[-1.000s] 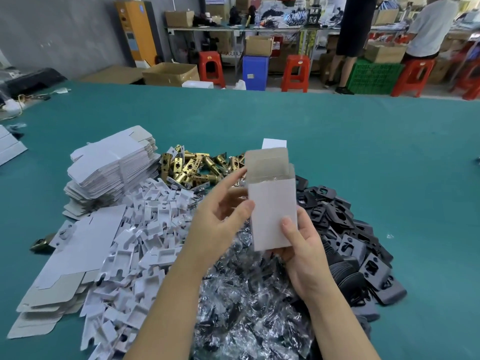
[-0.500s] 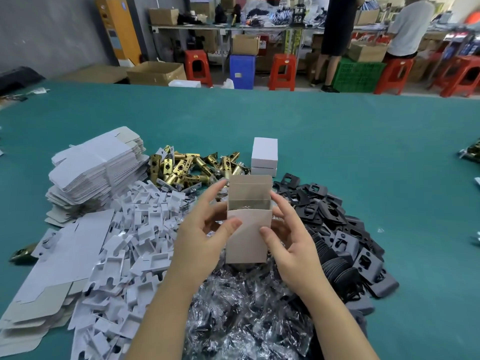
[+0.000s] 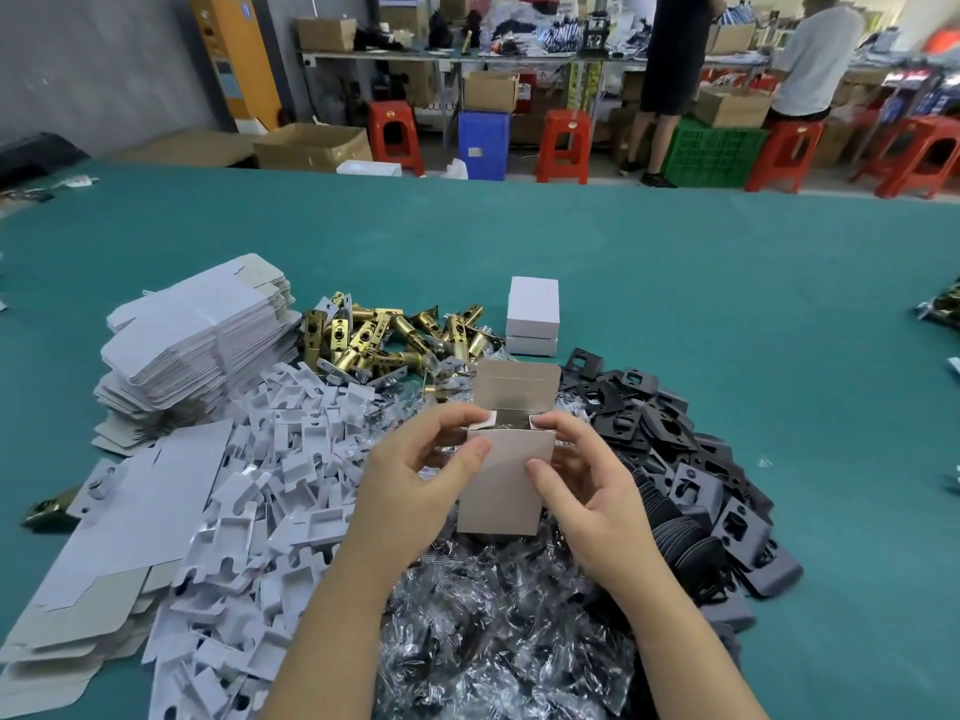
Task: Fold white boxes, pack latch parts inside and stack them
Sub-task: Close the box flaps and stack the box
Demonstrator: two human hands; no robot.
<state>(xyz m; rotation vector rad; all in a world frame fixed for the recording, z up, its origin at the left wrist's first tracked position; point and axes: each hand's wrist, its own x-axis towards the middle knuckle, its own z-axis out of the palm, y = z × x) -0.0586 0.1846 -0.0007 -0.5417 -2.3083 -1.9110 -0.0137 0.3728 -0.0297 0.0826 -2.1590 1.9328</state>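
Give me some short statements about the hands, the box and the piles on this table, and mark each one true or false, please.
1. Both the left hand and the right hand hold the open white cardboard box. True.
2. The box's top lid flap is closed. False: it stands up open.
3. The pile of brass-coloured metal latch parts lies on the far side of the box. True.
4. The black plastic plates are heaped left of the hands. False: they lie on the right.
5. Finished white closed boxes are stacked on the green table. True.
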